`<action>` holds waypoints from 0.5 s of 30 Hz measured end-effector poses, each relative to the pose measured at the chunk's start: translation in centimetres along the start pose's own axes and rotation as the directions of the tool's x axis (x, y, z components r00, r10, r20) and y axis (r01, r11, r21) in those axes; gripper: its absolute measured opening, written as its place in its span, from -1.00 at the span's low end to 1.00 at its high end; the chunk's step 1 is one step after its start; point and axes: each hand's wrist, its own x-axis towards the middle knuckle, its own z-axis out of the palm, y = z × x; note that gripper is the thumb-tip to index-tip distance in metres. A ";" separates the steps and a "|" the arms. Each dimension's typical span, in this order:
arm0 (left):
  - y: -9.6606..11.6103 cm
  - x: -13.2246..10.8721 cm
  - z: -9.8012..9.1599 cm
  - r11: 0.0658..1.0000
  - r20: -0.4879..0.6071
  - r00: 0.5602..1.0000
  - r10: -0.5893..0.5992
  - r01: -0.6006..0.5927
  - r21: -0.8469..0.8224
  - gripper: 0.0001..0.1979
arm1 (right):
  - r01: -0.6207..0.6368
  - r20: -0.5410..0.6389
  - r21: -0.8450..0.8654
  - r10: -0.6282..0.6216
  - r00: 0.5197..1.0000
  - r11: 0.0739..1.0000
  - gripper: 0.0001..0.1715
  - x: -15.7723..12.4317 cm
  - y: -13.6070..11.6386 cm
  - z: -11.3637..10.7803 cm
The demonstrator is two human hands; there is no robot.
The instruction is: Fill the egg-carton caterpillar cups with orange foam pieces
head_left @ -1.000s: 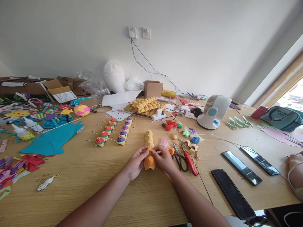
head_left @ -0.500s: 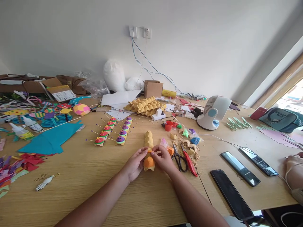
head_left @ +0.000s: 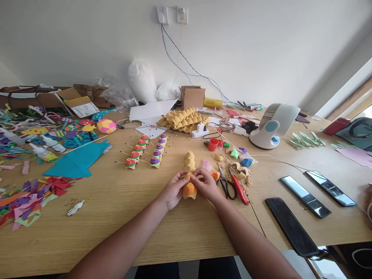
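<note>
Head view, wooden table [head_left: 116, 221]. Egg-carton strip [head_left: 190, 162] lies near table ctr, long axis running away from the person, near end directly btwn the two hands. Orange clay [head_left: 189, 190] caps the nearest cup of the strip; the other cups are bare yellow. Left hand [head_left: 173, 190] sits against the strip's left side, thumb and forefinger tips pinched onto the upper edge of the clay, other fingers curled in. Right hand [head_left: 208, 185] mirrors it on the right side, thumb and forefinger tips likewise closed on the clay; fingertips of both hands nearly meet over the strip. Both forearms enter from the bottom edge of the view. Adj. items: black-handled scissors [head_left: 228, 186] just right of the right hand, red cutter [head_left: 240, 190] beside them, both flat on the table w/ carton scraps around. Small orange piece and pink bag behind the right hand, detail unclear. Two coloured caterpillar rows [head_left: 147, 152], w/ thin sticks in their sides, lie left of and beyond the strip, apart from it. Stack of egg cartons [head_left: 181, 119] farther back. Desk fan [head_left: 273, 126] at right rear. Phones [head_left: 292, 226], three, face up at right, well apart from the hands. Teal paper [head_left: 77, 161] and coloured offcuts [head_left: 29, 197] at left
</note>
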 end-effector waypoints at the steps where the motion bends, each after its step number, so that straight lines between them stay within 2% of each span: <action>1: 0.0 0.0 0.0 1.000 -0.008 1.000 0.003 -0.003 -0.001 -0.63 | -0.004 0.008 0.003 0.004 1.000 1.000 -0.64 0.0 -0.1 0.0; 5: 0.0 0.1 -0.1 1.000 -0.042 0.999 0.005 -0.006 -0.011 -0.64 | -0.060 0.044 0.093 0.056 0.997 0.994 -0.63 -0.2 -0.4 -0.1; 8: 0.1 0.0 0.0 1.000 -0.056 0.998 0.000 -0.001 -0.014 -0.63 | -0.075 -0.011 0.099 0.076 0.997 0.992 -0.65 -0.1 -0.3 -0.1; 10: 0.3 -0.1 0.0 1.000 -0.043 0.999 -0.002 0.001 -0.009 -0.63 | -0.082 -0.045 0.092 0.087 0.995 0.992 -0.62 0.0 -0.1 -0.1; 15: 0.7 -0.6 0.4 0.999 0.015 0.999 -0.035 0.036 -0.019 -0.64 | -0.155 0.011 0.213 0.156 0.988 0.965 -0.47 0.0 0.2 0.0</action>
